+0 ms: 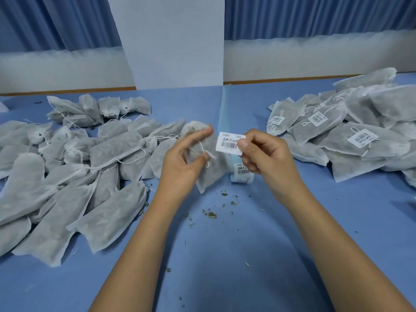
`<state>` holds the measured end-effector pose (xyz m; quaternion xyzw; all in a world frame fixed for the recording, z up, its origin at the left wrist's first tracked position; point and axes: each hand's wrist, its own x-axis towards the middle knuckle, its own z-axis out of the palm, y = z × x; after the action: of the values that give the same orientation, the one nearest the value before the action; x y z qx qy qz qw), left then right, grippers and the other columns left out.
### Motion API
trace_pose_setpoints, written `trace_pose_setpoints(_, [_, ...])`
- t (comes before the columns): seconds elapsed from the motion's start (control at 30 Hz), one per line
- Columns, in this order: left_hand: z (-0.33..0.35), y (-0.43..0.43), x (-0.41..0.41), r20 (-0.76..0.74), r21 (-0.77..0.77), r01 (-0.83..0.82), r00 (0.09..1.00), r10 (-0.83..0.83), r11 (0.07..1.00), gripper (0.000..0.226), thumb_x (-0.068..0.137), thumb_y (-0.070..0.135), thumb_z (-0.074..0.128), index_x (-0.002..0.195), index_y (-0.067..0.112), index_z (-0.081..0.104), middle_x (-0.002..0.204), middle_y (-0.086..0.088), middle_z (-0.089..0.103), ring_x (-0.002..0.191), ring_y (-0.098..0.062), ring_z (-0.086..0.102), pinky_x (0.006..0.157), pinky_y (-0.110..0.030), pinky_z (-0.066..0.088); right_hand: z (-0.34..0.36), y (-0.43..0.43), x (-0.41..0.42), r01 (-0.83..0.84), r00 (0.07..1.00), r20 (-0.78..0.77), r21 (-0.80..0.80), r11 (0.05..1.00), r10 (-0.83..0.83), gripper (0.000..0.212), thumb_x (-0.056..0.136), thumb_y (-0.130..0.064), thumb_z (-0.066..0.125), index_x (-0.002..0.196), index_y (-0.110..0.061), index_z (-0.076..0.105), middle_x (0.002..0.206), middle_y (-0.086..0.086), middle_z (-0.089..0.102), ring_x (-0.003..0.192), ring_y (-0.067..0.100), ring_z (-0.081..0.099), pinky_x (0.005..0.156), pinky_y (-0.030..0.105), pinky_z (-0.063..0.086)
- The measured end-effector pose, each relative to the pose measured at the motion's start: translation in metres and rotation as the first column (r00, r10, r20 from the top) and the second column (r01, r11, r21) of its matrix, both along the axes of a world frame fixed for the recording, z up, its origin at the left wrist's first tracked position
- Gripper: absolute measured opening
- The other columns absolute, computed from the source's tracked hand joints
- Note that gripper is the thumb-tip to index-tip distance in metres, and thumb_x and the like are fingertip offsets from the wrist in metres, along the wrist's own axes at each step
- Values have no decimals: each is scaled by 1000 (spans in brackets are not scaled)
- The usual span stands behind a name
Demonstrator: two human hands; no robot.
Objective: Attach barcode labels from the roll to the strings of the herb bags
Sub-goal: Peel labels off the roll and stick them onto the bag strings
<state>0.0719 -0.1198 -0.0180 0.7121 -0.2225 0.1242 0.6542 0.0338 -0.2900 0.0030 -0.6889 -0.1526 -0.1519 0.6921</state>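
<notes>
My left hand point(186, 156) holds a white herb bag point(212, 170) off the table and pinches its string point(206, 154) between thumb and fingers. My right hand point(263, 152) pinches a white barcode label point(229, 144) by its right edge, just right of the string and not touching it. The label roll point(242, 173) stands on the table below the label, its pale blue backing strip point(225, 109) trailing away toward the back.
Several unlabelled herb bags point(74, 167) are heaped on the blue table point(225, 255) at the left. A heap of labelled bags point(351, 129) lies at the right. Loose herb crumbs point(210, 213) are scattered in front of me. A white pillar point(171, 41) stands behind.
</notes>
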Motion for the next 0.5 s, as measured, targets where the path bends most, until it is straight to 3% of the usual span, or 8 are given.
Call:
trace_pose_setpoints(0.13, [0,-3,-3,8,52,93,996,-94,994,51,76,-6,65,120,21,65,128,3,63,120,-4,55,103,-24,43,-7,5,1,-61,998,9,-193,979,64,23,90,-22,53,68,-16,52,57,-8,43,52,6,36,53,15,29])
trace_pose_setpoints(0.33, [-3,-4,-4,53,119,184,980,-191,976,60,76,-13,60,121,27,63,134,8,60,128,-6,51,105,-25,43,-13,6,4,-9,999,27,-348,937,19,25,92,-24,53,72,-8,54,57,-14,45,56,6,37,56,20,30])
trace_pose_setpoints(0.5, [-1,-3,-6,50,118,218,973,-225,969,63,75,-20,61,123,21,62,137,5,58,129,-6,50,102,-20,42,-17,4,7,114,993,34,-411,905,-109,21,91,-21,62,71,-15,57,60,2,48,56,12,37,57,29,30])
